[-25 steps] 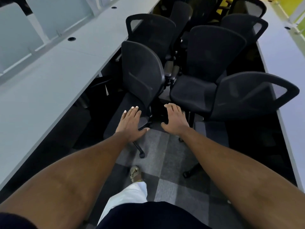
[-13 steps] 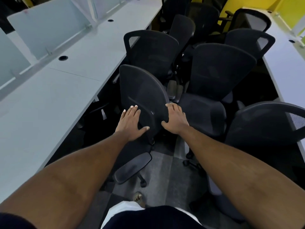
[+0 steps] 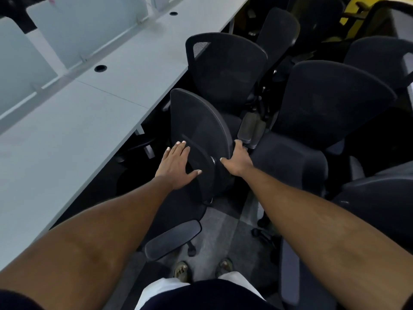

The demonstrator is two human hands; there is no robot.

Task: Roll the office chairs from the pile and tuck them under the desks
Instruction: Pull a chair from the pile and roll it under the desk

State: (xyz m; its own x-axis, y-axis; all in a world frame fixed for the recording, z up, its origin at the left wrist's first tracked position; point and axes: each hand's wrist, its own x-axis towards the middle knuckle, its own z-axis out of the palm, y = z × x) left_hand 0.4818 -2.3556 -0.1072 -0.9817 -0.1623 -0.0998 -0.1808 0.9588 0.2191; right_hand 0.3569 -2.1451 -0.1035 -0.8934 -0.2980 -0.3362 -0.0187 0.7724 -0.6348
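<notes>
Pale grey office furniture filled the left of the view: a long desk [image 3: 89, 121] with frosted dividers [image 3: 85, 27] along its far edge and a round cable hole [image 3: 100, 68] in its top. Grey carpet [image 3: 219, 233] showed in the aisle below.

A person stood over the nearest chair [image 3: 201, 121], a black mesh-backed office chair just beside the desk edge. Its backrest was out in the aisle, so it did not look tucked under yet. The left hand [image 3: 176, 166] lay flat against the mesh back, fingers straight and spread. The right hand [image 3: 237, 162] gripped the backrest's right edge, fingers curled behind the frame and thumb in front.

Beyond and to the right, the pile [image 3: 330, 104] of matching black chairs was bunched tightly together, armrests nearly touching. No chair could be seen fully tucked in, so most of the job appeared to lie ahead.

No brand, label or writing could be read anywhere.
</notes>
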